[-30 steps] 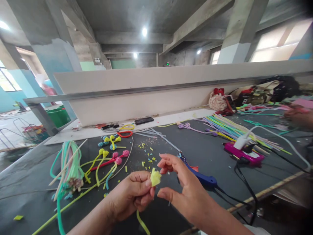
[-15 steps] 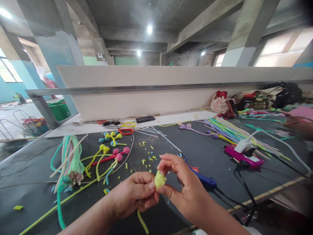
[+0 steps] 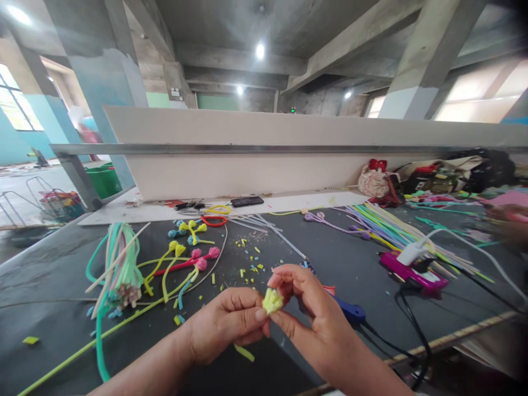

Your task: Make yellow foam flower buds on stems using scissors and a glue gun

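Between my two hands is a small yellow pipe-cleaner flower bud (image 3: 272, 301). My left hand (image 3: 231, 322) pinches its base between thumb and fingers, and a yellow stem end (image 3: 245, 352) shows below. My right hand (image 3: 307, 308) curves round the other side, its thumb and fingertips on the bud. Partly behind my right hand lies a blue-handled corded tool (image 3: 350, 309). Finished-looking yellow buds (image 3: 179, 250) and pink buds (image 3: 201, 263) on stems lie to the left, near small yellow and blue offcuts (image 3: 251, 268).
A bundle of pale green and pink pipe cleaners (image 3: 124, 269) lies at left. More coloured pipe cleaners (image 3: 383, 225) spread at right beside a magenta power strip (image 3: 412, 272) with cords. A phone (image 3: 247, 202) lies before the white board (image 3: 247, 176). Another person's hand (image 3: 515, 220) shows at far right.
My view has shifted slightly. Both hands stay on the yellow bud, which is turned a little, and its stem end below shows at a different angle.
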Action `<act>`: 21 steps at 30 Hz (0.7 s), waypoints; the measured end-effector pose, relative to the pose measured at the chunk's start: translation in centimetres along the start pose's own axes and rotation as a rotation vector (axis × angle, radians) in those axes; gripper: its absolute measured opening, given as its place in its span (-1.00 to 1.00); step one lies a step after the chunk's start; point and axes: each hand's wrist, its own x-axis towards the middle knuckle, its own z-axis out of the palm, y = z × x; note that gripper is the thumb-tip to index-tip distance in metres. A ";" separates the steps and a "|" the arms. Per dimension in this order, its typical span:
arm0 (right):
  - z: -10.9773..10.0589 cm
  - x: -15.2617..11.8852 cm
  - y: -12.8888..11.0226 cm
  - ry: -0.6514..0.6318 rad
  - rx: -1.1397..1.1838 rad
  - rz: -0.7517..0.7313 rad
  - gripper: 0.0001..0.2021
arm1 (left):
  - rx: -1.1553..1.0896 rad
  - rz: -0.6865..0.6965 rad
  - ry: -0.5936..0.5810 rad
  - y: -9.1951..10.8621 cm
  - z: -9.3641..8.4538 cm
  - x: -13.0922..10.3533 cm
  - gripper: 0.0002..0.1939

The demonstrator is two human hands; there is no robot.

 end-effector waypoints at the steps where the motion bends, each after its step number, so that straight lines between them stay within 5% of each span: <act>1: 0.1 0.0 -0.1 -0.007 0.058 0.032 -0.57 | 0.059 0.013 0.008 0.1 0.0 0.0 -0.68; 10: 0.7 0.2 -0.4 -0.064 0.352 0.231 -0.65 | 0.687 0.163 0.095 1.1 0.5 -0.1 -0.67; 21: 0.4 0.2 0.0 -0.076 0.092 0.169 -0.87 | 0.914 0.244 0.078 0.7 0.6 -0.1 -0.71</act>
